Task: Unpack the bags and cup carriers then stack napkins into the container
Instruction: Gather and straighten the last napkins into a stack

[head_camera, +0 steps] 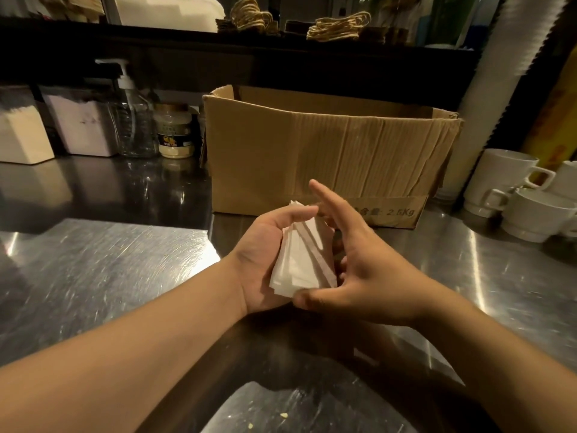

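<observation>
Two hand-scuffed steel counters (93, 260), cardboard box (327, 157), dim shelf (187, 35) behind

Scratched, glossy steel counter (103, 264). Creased matt brown corrugated-cardboard box (327, 157); soft matt white paper napkins (301, 260). Glossy white ceramic cups (512, 189), clear plastic pump bottle (132, 120).

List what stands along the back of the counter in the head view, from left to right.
Napkin holder → clear container → pump bottle → small jar → cardboard box → stacked white cups.
</observation>
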Demonstrator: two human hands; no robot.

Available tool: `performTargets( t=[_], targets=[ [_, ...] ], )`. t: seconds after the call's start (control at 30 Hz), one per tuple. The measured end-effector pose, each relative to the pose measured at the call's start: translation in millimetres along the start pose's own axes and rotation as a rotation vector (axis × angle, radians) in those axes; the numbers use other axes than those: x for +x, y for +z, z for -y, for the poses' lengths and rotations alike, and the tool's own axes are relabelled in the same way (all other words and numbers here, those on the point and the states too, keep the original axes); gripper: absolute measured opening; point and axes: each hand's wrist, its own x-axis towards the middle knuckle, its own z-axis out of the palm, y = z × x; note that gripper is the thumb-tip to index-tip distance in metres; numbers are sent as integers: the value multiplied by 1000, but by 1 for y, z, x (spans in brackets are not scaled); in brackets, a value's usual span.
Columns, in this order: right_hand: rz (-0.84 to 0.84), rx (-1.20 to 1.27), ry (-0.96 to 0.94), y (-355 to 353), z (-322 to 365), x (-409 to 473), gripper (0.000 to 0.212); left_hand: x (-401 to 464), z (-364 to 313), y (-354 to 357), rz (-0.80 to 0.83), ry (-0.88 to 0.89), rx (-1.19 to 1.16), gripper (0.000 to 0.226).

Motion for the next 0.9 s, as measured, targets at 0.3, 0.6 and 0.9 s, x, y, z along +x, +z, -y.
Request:
performTargets(
  t=[0.3,0.6,0.9],
  targets=[
    [-143,-82,-116,-1,-7,1,96,3,0,-3,-34,-44,-43,58],
    [-107,-322,-217,-3,-13,2,48,3,-2,-5,-14,-42,-87,39],
    [-71,-142,308,-40,-33,11,32,1,-10,-10,-116,-15,-163,54]
  ],
)
